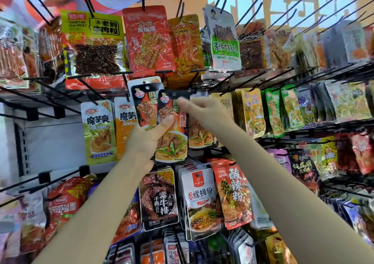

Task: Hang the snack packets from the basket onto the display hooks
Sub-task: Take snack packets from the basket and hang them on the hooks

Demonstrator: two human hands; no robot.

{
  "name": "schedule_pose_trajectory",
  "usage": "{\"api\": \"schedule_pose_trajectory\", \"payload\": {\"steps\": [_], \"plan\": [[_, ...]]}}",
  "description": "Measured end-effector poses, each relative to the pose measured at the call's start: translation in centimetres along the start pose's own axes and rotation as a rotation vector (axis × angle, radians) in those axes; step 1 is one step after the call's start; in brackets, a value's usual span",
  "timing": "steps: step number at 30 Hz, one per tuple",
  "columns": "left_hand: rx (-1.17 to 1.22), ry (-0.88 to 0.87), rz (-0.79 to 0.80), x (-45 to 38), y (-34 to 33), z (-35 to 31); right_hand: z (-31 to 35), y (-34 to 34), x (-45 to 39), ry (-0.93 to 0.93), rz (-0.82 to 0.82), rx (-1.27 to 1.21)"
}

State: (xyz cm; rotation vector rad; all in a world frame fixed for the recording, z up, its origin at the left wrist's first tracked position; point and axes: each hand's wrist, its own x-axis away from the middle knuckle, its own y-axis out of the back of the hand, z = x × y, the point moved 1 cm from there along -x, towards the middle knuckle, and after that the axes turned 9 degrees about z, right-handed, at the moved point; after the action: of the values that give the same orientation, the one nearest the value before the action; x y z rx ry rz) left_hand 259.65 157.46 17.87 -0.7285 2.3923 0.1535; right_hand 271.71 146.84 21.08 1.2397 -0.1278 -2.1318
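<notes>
Black snack packets lie fanned in left fingers, right fingers pinching top.

Single head view, close, tilted up at display hooks.

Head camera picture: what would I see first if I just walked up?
First, two bare hands in the middle: the left hand holds black snack packets fanned out, while the right hand pinches the top of the front one. Around them, a wall of colourful packets hangs on black display hooks. Up left, a big yellow and red packet stands out.
</notes>
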Motion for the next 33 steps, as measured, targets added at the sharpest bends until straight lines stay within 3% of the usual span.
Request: {"api": "schedule_pose_trajectory", "payload": {"steps": [2, 6, 12, 20, 23, 27, 28, 31, 33], "plan": [[0.017, 0.043, 0.006, 0.3, -0.5, -0.1, 0.0, -0.2, 0.0, 0.017, 0.023, 0.018], [0.034, 0.159, 0.004, -0.1, 1.2, 0.6, -0.5, 0.7, -1.2, -0.053, -0.127, -0.065], [0.064, 0.067, -0.003, 0.0, 2.9, 0.7, -1.0, 0.9, -2.6, -0.157, -0.197, -0.097], [0.07, -0.012, 0.012, 0.6, 3.1, 0.4, -1.8, 1.1, -2.9, -0.1, -0.396, -0.191], [0.044, -0.03, 0.003, 0.5, 2.8, 0.4, -2.6, 1.2, -3.5, -0.114, -0.409, -0.104], [0.039, -0.024, -0.018, 0.2, 2.4, 0.8, -2.3, 1.9, -2.6, -0.027, -0.573, 0.018], [0.04, -0.022, -0.014, 0.1, 2.2, 0.8, -1.8, 1.8, -2.1, 0.011, -0.523, 0.005], [-0.015, -0.019, -0.004, -0.5, 1.5, 1.3, -0.4, 0.3, -0.5, 0.049, -0.166, -0.135], [-0.056, -0.033, 0.03, -0.7, 0.6, 1.4, 0.0, -0.7, 0.0, 0.077, -0.059, -0.138]]}}
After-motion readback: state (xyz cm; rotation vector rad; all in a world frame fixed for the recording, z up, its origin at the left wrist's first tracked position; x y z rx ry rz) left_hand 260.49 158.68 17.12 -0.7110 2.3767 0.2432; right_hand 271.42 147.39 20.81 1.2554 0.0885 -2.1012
